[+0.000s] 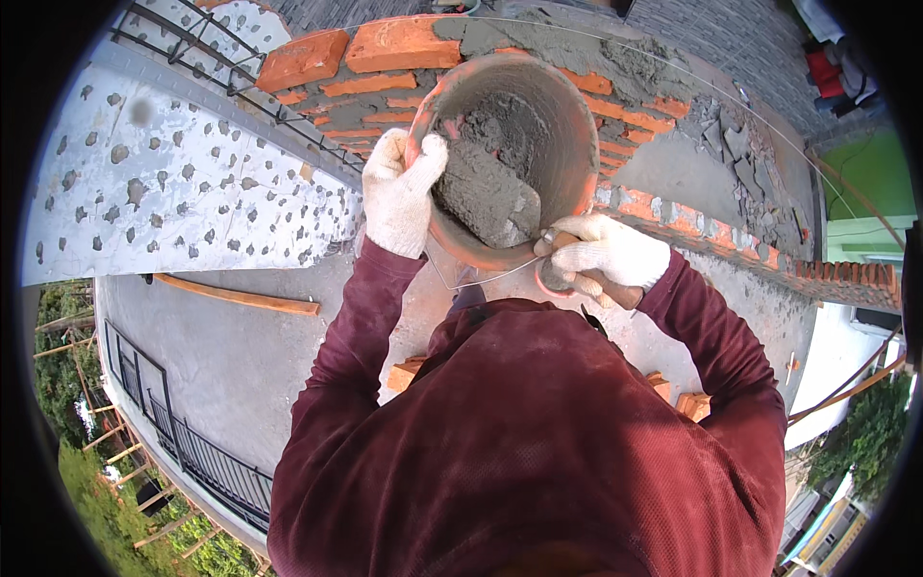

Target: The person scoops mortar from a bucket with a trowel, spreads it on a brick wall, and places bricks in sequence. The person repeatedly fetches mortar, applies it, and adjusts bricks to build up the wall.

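An orange bucket (565,120), caked with grey mortar (505,120), is held up in front of me against the brick wall. My left hand (399,192), in a white knit glove, grips the bucket's left rim with the thumb over the edge. My right hand (615,255), gloved the same, is closed round the wooden handle of a trowel (524,216). Its blade lies inside the bucket, on the near side, and is largely coated in mortar. A thin wire bail (450,281) hangs below the bucket's near rim.
The brick wall (409,104) has wet mortar (635,69) along its top and a string line (769,117) stretched above. A pitted white wall panel (207,183) and steel rebar (207,56) stand left. Loose bricks (694,404), a wooden strip (236,294) and a black railing (207,452) lie lower.
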Action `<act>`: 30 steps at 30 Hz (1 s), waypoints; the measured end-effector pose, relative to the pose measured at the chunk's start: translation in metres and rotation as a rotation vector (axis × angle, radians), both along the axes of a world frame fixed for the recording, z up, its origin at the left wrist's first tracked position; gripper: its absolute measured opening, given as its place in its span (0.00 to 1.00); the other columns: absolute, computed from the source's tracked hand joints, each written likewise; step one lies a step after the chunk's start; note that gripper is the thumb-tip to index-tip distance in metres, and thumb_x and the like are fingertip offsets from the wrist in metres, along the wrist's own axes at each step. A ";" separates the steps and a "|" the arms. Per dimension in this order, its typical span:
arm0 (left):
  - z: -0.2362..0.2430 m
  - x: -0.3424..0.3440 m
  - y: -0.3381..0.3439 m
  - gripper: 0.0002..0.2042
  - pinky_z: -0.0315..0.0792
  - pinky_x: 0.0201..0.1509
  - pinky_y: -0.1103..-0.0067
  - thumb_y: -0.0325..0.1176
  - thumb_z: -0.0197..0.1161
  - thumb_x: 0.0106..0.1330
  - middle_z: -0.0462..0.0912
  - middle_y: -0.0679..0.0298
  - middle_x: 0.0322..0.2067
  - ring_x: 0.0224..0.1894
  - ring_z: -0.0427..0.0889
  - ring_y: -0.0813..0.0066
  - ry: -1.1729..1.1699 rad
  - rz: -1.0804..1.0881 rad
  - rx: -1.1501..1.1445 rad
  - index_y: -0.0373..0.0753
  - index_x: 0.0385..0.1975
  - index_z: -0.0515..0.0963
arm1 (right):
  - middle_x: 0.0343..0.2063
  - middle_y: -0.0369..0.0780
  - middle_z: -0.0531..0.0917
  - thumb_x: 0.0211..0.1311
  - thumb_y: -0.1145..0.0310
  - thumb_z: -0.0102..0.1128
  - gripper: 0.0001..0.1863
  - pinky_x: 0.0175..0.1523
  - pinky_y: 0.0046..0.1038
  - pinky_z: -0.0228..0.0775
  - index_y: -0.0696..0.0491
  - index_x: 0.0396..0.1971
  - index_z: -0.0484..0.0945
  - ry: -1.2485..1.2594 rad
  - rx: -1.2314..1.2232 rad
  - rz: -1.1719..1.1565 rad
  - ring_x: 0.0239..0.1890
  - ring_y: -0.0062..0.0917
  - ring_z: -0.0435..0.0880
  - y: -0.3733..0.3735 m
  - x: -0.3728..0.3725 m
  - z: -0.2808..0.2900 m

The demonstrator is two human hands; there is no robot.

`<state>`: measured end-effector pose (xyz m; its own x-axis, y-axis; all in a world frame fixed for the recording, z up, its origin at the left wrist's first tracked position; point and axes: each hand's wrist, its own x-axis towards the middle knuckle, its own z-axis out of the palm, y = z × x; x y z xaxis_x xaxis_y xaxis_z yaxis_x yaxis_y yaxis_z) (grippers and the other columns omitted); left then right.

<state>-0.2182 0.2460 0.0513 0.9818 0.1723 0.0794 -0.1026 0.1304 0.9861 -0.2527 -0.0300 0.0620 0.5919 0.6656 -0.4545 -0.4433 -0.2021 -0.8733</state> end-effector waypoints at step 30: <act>-0.099 0.077 0.104 0.16 0.57 0.34 0.85 0.32 0.68 0.71 0.65 0.79 0.26 0.29 0.61 0.89 0.257 -0.056 -0.316 0.45 0.25 0.67 | 0.24 0.39 0.79 0.64 0.73 0.55 0.23 0.24 0.23 0.70 0.65 0.58 0.74 -0.731 -0.848 -0.536 0.16 0.21 0.77 0.049 0.062 0.150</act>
<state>-0.1407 0.3499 -0.0482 0.9714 0.0943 -0.2178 0.1577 0.4292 0.8893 -0.1909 0.0191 0.2124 0.9941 -0.0811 -0.0721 -0.1084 -0.7672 -0.6321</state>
